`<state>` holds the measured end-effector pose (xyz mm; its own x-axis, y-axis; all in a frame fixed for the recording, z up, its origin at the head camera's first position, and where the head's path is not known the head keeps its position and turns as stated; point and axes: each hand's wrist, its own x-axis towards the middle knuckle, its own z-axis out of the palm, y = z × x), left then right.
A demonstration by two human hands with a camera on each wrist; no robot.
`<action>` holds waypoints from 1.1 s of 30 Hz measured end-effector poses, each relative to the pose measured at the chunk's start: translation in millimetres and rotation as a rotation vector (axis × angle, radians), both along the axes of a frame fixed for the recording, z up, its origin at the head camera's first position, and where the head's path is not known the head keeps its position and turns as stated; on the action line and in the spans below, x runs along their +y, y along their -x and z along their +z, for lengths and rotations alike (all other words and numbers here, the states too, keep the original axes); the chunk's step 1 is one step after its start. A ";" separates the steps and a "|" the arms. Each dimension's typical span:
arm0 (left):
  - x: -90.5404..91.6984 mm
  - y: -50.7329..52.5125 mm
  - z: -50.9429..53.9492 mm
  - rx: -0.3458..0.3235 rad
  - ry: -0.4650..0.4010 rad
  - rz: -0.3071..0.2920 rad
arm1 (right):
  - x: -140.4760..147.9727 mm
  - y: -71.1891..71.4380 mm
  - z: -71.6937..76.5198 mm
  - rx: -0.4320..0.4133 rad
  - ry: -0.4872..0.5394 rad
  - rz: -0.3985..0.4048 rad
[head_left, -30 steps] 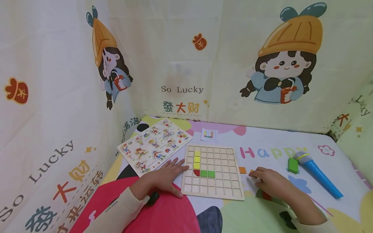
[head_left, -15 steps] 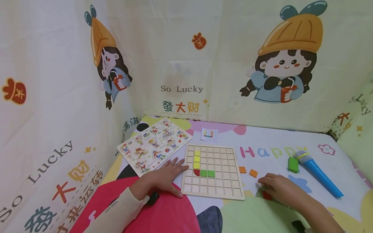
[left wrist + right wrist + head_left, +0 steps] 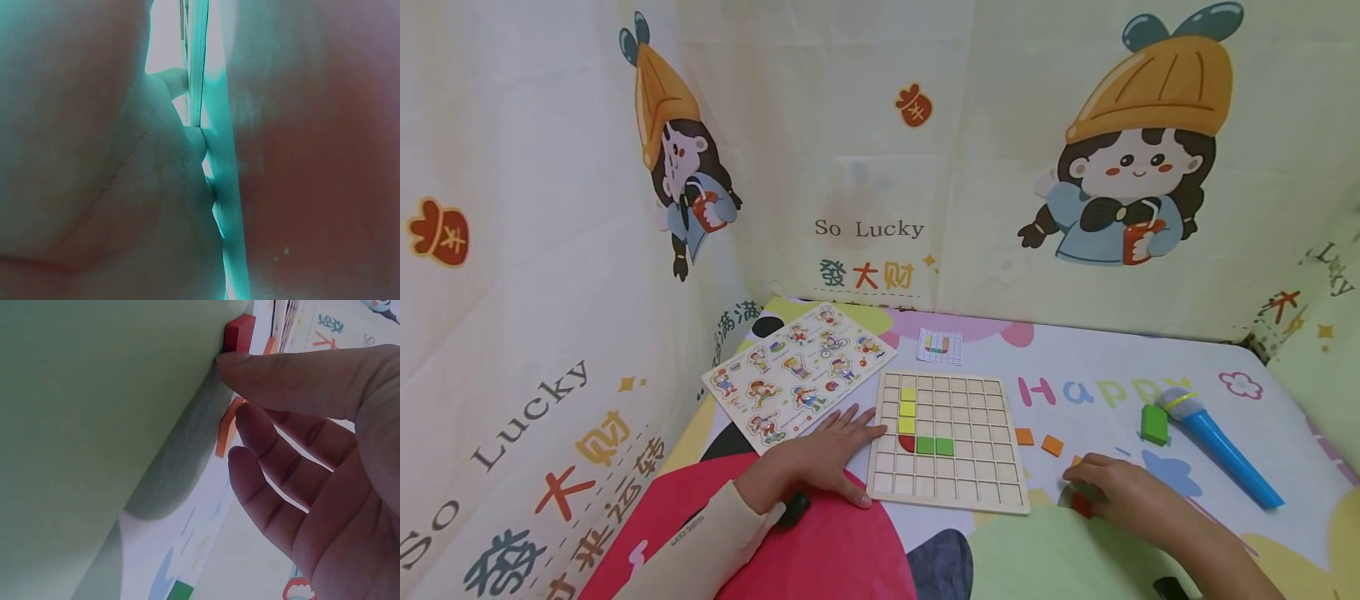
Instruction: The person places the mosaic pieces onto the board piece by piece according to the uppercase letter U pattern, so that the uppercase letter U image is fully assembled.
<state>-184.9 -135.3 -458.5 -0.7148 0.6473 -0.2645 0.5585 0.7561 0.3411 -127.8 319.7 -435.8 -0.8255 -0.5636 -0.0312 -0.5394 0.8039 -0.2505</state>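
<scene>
My left hand (image 3: 820, 458) lies on the table with fingers spread, fingertips at the left edge of a wooden grid board (image 3: 981, 483). Yellow squares (image 3: 907, 409), a red quarter-round piece (image 3: 907, 444) and two green squares (image 3: 944, 447) form an L on it. My right hand (image 3: 1120, 492) hovers low over the table, right of the board, fingers loosely bent. In the right wrist view, thumb and fingers are apart. An orange piece (image 3: 229, 428) lies by the fingertips and a red piece (image 3: 240, 334) by the thumb. The left wrist view is mostly palm and blur.
Two orange squares (image 3: 1052, 446) lie between board and right hand. Further right are a green block (image 3: 1154, 426) and a blue toy microphone (image 3: 1228, 458). A pattern card (image 3: 939, 347) lies behind the board, a picture puzzle (image 3: 797, 375) to its left. Printed cloth walls surround the table.
My right hand has drawn back to the right from an orange square, leaving it on the table. Another orange piece and more of the red piece now show by the fingers. My left hand stays put.
</scene>
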 end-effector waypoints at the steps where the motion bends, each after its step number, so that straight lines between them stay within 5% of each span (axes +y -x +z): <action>1: 0.1 0.0 0.4 -0.001 0.001 0.001 | -0.7 -0.1 0.0 0.002 0.005 0.009; 10: 1.0 0.9 2.2 -0.004 0.000 0.001 | -5.8 -1.0 -0.3 -0.072 0.054 0.033; 33: 1.5 -1.3 2.1 -0.008 0.009 0.012 | -6.8 3.2 -6.1 -0.054 0.004 -0.021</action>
